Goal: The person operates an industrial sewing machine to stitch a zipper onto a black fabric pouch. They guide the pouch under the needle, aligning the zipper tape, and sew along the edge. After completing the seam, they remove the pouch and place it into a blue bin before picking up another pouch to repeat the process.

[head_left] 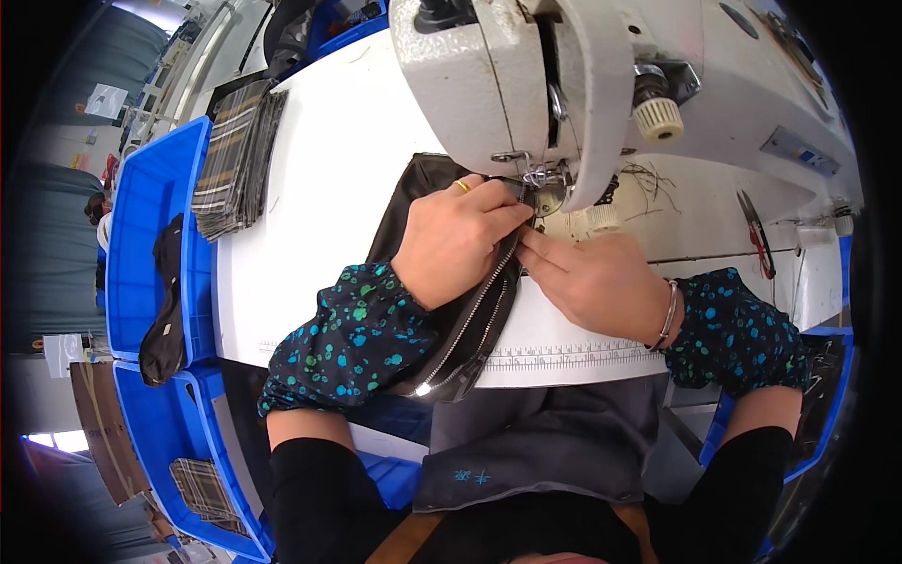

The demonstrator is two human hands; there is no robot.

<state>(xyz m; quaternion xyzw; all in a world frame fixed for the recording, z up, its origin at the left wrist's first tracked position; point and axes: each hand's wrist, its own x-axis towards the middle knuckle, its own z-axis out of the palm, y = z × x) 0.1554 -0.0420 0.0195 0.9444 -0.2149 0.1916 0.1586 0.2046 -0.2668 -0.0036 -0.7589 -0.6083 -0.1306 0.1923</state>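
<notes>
A dark fabric piece (396, 214) with a metal-toothed zipper (482, 305) lies on the white sewing table, one end under the needle area of a white sewing machine (467, 70). My left hand (451, 240) rests on the fabric, its fingers pinching it beside the zipper just in front of the presser foot (550, 179). From the other side, my right hand (601, 282) closes its fingertips on the zipper edge, close to the left fingers. The zipper's lower end hangs at the table's front edge. My fingers hide part of the seam.
Stacked plaid fabric pieces (240, 155) lie at the table's left, beside a blue bin (150, 310) with dark cloth over its rim. Scissors (754, 235) and loose threads (648, 193) lie right of the needle. A ruler strip (564, 360) runs along the front edge.
</notes>
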